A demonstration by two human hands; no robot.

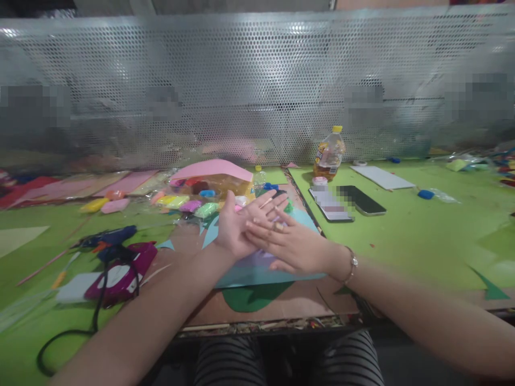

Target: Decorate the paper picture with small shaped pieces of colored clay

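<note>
My left hand (234, 228) is palm up with its fingers stretched out toward the upper right. Across its palm and fingers lies my right hand (300, 244), flat, with a ring on a finger and a bracelet at the wrist. Whether anything sits between the two palms is hidden. Below the hands is a light blue paper sheet (229, 277) with a purple area on it. A dark green paper piece (255, 297) sticks out under its near edge.
Soft coloured packets (191, 206) lie beyond my hands under pink sheets (213, 169). At left are a glue gun (115, 236) with a black cord and a magenta-and-white object (120, 276). Right: phones (364, 201), a bottle (330, 155) and white card (382, 177). A perforated metal screen (257, 80) stands behind.
</note>
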